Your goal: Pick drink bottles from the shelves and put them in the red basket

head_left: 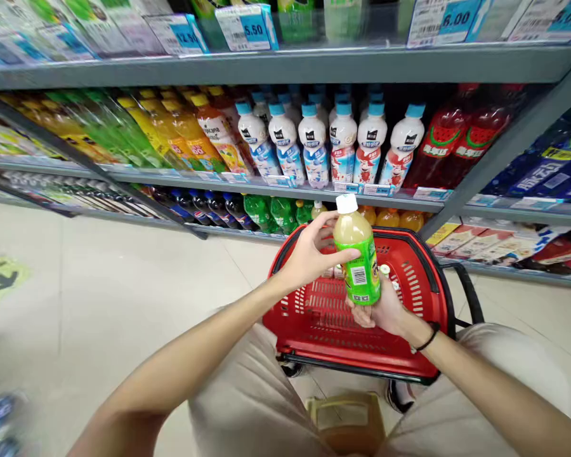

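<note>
The place is a shop aisle, where grey metal shelving point(266, 66) goes across the whole upper part of the view. On its levels stand rows of drink bottles point(313, 149), close to one another. Price labels point(246, 27) in white and blue are fixed along the edges. The floor point(124, 273) has pale, glossy tiles with thin joints. At the left lies a yellow floor sticker point(2, 279) with a dark arrow (its outline is rather blurred). The light is bright and whitish.

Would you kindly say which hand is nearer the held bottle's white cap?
Left: the left hand is just below the white cap; the right hand is lower on the bottle.
</note>
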Available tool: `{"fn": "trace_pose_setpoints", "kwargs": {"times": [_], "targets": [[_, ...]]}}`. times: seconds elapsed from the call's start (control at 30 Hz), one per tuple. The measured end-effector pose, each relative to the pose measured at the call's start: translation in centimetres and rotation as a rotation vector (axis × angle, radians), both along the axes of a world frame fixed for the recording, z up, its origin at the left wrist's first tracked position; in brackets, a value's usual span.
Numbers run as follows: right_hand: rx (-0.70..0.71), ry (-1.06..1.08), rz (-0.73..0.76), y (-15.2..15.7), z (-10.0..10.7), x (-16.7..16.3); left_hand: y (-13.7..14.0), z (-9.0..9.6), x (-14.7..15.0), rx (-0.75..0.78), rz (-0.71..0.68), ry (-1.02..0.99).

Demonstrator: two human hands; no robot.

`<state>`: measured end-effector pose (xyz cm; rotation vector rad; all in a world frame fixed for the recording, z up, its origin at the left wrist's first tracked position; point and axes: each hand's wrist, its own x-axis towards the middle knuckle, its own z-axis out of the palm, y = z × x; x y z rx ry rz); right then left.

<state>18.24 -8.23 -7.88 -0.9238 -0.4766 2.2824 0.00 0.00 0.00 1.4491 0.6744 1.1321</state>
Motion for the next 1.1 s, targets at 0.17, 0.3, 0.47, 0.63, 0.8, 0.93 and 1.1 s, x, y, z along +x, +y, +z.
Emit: {"fn": "trace_pose_setpoints", "kwargs": {"times": [0.17, 0.3, 0.47, 0.63, 0.8, 0.93, 1.1], "targets": [[0.066, 0.044, 0.017, 0.0, -0.5, 0.1, 0.0, -0.1, -0.1, -0.001, 0.003, 0.016], [0.040, 0.060, 0.017, 0.2, -0.1, 0.1, 0.0, -0.2, -0.1, 0.028, 0.020, 0.011], [0.032, 0.062, 0.011, 0.3, 0.3, 0.1, 0.0, -0.3, 0.0, 0.045, 0.023, 0.012], [0.043, 0.050, 0.007, 0.1, 0.5, 0.1, 0.3, -0.3, -0.3, 0.047, 0.033, 0.012], [0.038, 0.028, -0.053, 0.3, 1.7, -0.2, 1.3, -0.6, -0.5, -0.009, 0.055, -0.045], [0.148, -0.016, -0.187, 0.7, 3.0, 0.1, 2.1, -0.5, -0.7, -0.072, 0.140, -0.078], [0.326, -0.073, -0.211, 0.7, 3.8, 0.8, 2.6, -0.7, -1.0, -0.141, 0.195, -0.070]]}}
